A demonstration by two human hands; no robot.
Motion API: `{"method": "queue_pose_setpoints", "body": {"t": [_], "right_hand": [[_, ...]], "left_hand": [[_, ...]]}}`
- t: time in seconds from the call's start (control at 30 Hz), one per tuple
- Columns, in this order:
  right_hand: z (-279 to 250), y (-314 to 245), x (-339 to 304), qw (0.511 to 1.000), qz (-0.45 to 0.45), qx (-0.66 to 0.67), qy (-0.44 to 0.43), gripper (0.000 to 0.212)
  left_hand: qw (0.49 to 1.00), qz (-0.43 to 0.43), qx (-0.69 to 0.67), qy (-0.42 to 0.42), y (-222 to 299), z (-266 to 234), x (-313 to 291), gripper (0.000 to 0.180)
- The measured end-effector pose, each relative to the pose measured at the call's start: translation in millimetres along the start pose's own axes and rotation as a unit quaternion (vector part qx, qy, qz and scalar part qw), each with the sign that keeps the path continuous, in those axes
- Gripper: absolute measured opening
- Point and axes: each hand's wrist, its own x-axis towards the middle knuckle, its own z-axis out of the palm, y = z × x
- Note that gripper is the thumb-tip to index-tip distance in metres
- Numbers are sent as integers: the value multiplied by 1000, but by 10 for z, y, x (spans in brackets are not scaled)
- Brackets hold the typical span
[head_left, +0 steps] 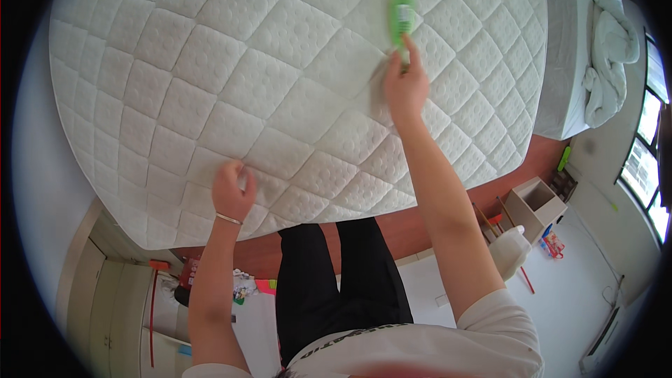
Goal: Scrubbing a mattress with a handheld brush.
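Observation:
A large white quilted mattress [287,49] spreads out in front of me. Above its right part, my right hand [407,82] is closed on the near end of a slim green bottle-like thing [402,15] with a pale label. It is smeared by motion, so its exact kind is unclear, and whether it touches the fabric cannot be told. Close to the mattress's near edge, my left hand [234,189], with a bracelet on the wrist, is loosely curled. A gap shows between its thumb and fingers, and nothing is visible in them.
Beyond the mattress's right side is a grey bed base [563,49] with a rumpled white quilt [609,56]. Behind me are a small open-fronted cabinet [535,203], a cream plastic container [509,252] and a red pole [153,315]. Wardrobe doors [108,301] stand at lower left.

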Motion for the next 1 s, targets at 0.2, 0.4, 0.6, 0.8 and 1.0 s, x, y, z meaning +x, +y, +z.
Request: {"method": "queue_pose_setpoints", "body": {"t": [0.2,0.4,0.6,0.8,1.0], "right_hand": [[639,-58,-800,896,-359,-136,-225,37],[533,-317,516,985,-138,-102,-16,17],[934,-672,-350,887,-388,-130,-216,31],[760,-928,736,977,-143,-147,-58,16],[1153,-1112,18,887,-385,-186,-174,40]], "left_hand": [[845,-249,13,474,420,-226,1439,62],[781,-425,79,450,544,5,1821,65],[741,-457,152,469,358,91,1913,62],[750,-458,123,461,340,172,1971,64],[748,-468,127,454,198,131,1923,65]]}}
